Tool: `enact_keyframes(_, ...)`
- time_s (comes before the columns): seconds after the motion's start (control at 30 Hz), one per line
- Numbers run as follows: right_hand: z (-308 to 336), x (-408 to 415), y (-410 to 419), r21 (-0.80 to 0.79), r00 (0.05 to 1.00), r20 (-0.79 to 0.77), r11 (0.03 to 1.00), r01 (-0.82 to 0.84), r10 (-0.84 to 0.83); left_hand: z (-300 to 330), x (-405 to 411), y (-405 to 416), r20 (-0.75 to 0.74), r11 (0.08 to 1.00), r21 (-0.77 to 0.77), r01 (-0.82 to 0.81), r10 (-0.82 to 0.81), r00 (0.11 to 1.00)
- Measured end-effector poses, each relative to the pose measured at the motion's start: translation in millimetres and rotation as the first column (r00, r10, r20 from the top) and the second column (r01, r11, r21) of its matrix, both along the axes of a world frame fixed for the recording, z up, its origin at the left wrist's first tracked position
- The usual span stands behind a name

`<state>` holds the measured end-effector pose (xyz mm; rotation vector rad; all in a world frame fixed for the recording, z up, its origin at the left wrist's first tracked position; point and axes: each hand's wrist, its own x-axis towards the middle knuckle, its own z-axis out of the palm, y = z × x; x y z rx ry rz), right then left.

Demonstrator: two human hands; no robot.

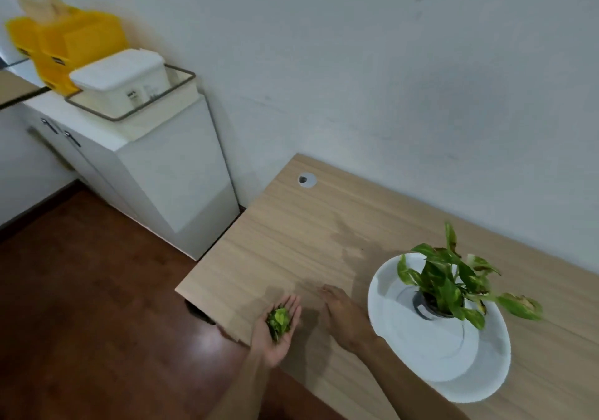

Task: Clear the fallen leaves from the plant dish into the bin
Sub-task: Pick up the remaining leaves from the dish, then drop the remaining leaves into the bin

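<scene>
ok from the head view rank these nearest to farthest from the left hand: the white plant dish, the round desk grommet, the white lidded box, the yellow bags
From the left hand, cupping green leaves:
1. White round plant dish, to its right on the wooden desk.
2. Round white desk grommet, farther back by the wall.
3. White lidded box, on the cabinet, far left.
4. Yellow bags, behind the box.

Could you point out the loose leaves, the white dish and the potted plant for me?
Loose leaves [278,321], head view: middle of the green pile in the open left palm.
White dish [434,359], head view: bare inner floor in front of the pot.
Potted plant [449,285], head view: a central green leaf above the pot.
</scene>
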<state>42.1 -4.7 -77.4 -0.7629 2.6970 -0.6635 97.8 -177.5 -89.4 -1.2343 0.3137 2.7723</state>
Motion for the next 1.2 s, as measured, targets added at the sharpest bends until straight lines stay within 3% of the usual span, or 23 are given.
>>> enact_keyframes(0.23, -46, -18, -107, 0.07, 0.988, 0.016, 0.985, -0.155, 0.154, -6, -6, -94, 0.027, 0.999, -0.002, -0.046, 0.046, 0.999)
enact_keyframes(0.67, -52, -103, -305, 0.261, 0.919, -0.049, 0.893, -0.367, 0.392, -22, -25, -267, -0.07, 0.953, 0.004, -0.302, 0.301, 0.951)
enact_keyframes(0.93, -52, -127, -343, 0.352, 0.819, -0.176, 0.812, -0.465, 0.546, -67, -45, -321, -0.012, 0.916, 0.073, -0.394, 0.396, 0.918)
enact_keyframes(1.07, -52, -132, -349, 0.388, 0.822, -0.155, 0.799, -0.46, 0.549, -90, -61, -337, 0.011, 0.928, 0.064, -0.366, 0.366, 0.93)
enact_keyframes(1.2, -58, -134, -348, 0.32, 0.834, -0.175, 0.832, -0.454, 0.523, -119, -82, -348, 0.059, 0.963, 0.014, -0.268, 0.266, 0.962)
